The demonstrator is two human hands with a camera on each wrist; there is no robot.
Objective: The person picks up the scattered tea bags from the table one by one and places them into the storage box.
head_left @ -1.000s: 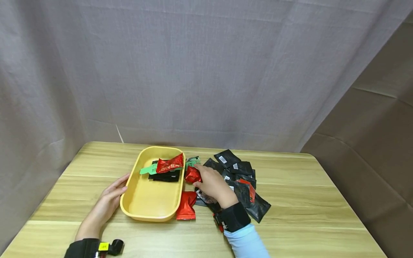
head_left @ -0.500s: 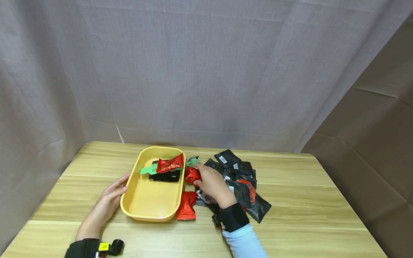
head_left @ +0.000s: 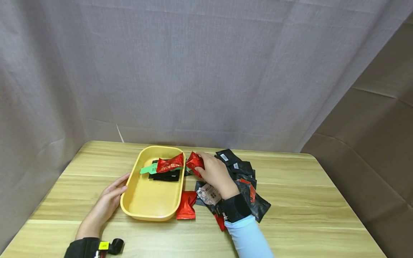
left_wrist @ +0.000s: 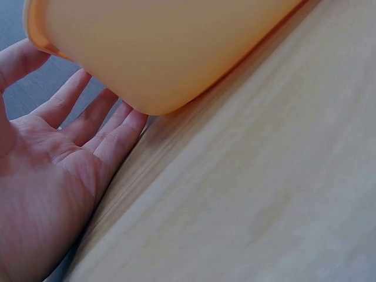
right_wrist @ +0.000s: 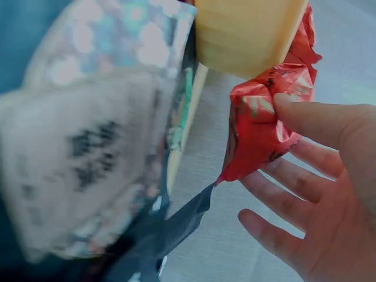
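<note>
My right hand [head_left: 216, 175] pinches a red foil packet [head_left: 195, 163] with thumb and fingers, just right of a yellow tray [head_left: 151, 206]. In the right wrist view the thumb presses on the crinkled red wrapper [right_wrist: 258, 126], with the fingers behind it. My left hand [head_left: 109, 197] rests against the tray's left side; its fairly straight fingers [left_wrist: 114, 138] touch the outer wall in the left wrist view. Inside the tray lie another red packet [head_left: 169, 163], a green strip [head_left: 147, 170] and black packets [head_left: 166, 176].
Several black packets [head_left: 242, 167] lie piled right of the tray, with an orange-red piece [head_left: 252, 191] among them. A packet with a silvery label [head_left: 209, 194] lies under the right wrist. Another red packet [head_left: 186, 206] sits by the tray's front right corner. A grey curtain [head_left: 193, 71] hangs behind the wooden table [head_left: 309, 208].
My right hand has lifted the red packet up and away toward the back of the table, uncovering the silvery label. The left hand and the tray have stayed put.
</note>
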